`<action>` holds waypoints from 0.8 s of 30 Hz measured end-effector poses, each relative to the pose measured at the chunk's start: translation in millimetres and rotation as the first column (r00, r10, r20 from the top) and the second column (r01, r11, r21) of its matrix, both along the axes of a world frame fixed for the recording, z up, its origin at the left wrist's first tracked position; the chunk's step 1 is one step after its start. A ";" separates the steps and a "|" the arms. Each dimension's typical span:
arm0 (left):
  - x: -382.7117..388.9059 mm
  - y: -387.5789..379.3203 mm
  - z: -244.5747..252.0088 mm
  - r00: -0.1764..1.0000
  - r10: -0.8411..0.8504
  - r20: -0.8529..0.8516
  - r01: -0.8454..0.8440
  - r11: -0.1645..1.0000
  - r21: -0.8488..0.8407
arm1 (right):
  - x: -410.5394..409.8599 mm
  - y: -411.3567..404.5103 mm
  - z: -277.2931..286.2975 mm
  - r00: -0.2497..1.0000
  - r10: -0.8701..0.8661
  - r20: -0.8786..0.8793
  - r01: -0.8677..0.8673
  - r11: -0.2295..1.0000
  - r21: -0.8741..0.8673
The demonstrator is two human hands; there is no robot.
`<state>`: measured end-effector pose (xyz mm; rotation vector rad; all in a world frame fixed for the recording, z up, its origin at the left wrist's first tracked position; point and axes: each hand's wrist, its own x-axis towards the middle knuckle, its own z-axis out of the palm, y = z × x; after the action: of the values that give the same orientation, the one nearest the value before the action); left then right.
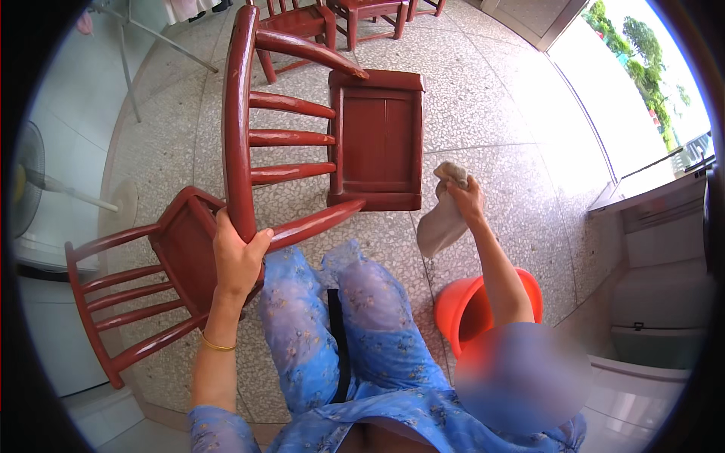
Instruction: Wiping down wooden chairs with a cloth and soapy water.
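My left hand (242,257) grips the corner of the top rail of a red-brown wooden chair (238,124). That chair's slatted back faces me, with its panelled seat (380,139) beyond. In my right hand (469,201) is a bunched, damp-looking beige cloth (444,221), hanging over the floor to the right of the seat and apart from the chair. A red plastic bucket (461,306) stands below my right forearm, which hides part of it; the visible inside is dark, and I cannot tell what it holds.
A second red-brown chair (187,249) stands close on my left. More wooden chairs (297,25) are at the back. A pedestal fan (31,181) and a metal rack (127,62) line the left wall. At the right are a doorway (578,113) and a cabinet (657,294). The floor (481,107) is speckled terrazzo.
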<state>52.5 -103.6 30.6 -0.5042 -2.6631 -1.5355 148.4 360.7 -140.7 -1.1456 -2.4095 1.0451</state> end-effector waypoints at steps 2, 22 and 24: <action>5.3 10.0 6.7 0.999 0.026 0.034 -0.026 0.999 -0.019 | 18.2 -14.6 -15.5 0.999 -0.032 0.038 0.034 0.999 -0.039; 72.3 103.5 25.7 0.944 0.001 0.331 -0.250 0.656 0.712 | 58.1 -32.3 -13.0 0.983 0.164 -0.084 -0.178 0.961 -0.210; 68.0 99.2 23.2 0.938 0.027 0.345 -0.281 0.642 0.713 | 55.2 -37.5 -18.9 0.981 0.158 -0.111 -0.180 0.957 -0.228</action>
<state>120.5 -4.4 53.8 0.0327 -1.8181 -2.5853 203.6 323.1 -159.6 -0.9479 -2.3927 1.4408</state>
